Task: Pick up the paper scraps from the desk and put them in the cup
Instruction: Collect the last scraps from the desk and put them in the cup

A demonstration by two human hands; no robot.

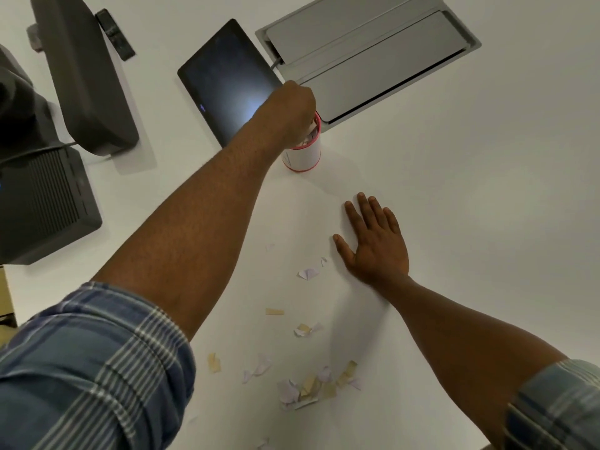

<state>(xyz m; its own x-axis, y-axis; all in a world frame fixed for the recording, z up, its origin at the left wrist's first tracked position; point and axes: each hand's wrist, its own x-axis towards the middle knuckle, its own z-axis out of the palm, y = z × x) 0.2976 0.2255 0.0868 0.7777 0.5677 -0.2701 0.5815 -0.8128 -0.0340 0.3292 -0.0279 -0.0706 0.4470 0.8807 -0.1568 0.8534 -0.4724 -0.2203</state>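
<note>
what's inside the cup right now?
Paper scraps show at the rim of the cup, under the left hand at its mouth. That hand and the cup wall hide the rest, so fill level is unknown.

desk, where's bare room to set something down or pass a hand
Bare desk runs right of the cup and right hand, below the grey cable hatch. It is crowded along the left with dark devices and the tablet, and near the front with paper scraps.

Left hand (293, 113) bunched over cup (303, 155) mouth, right hand (373, 243) flat on desk (454, 222), paper scraps (308, 386) near the front edge
</note>
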